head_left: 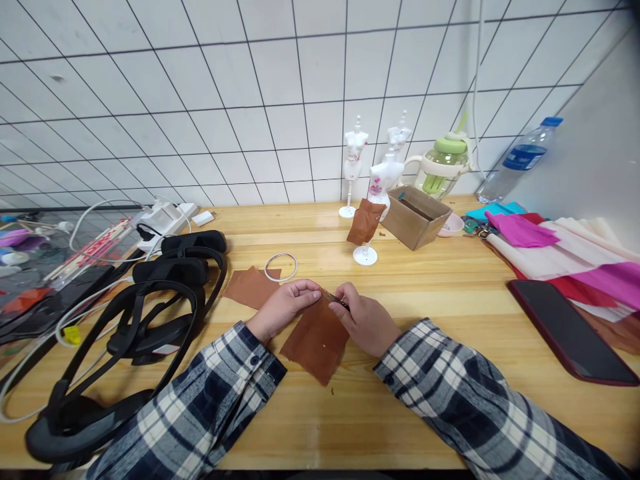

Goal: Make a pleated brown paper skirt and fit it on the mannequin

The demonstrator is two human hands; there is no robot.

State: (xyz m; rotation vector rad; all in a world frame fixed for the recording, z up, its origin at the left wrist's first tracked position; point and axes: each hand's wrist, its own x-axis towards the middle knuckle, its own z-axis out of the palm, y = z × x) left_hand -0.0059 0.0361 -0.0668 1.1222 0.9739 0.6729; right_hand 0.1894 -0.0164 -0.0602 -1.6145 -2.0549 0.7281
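- the cloth (317, 340) is at the middle of the table (420, 413), near its front, between the two hands.
- it is a plain reddish brown, matte, with four sides and one corner pointing towards the person.
- its lower edges look a little uneven, and faint creases run over the surface; one small pale speck shows right of its middle.
- its top end is partly hidden by the fingers, so the shape there cannot be told.
- the left hand (287, 305) pinches the cloth's top edge between thumb and forefinger.
- the right hand (369, 319) is curled around a small dark tool (339, 302), whose thin tip reaches the cloth's top edge beside the left fingertips; whether it pierces the cloth is too small to tell.
- a dark crumb (332, 391) lies just beside the lowest corner.
- to the left, a scrap (247, 288) of like brown lies flat, a pale ring (269, 273) partly over it.
- behind the hands, a brown piece (365, 222), wrinkled, hangs on a white dress form (386, 175).
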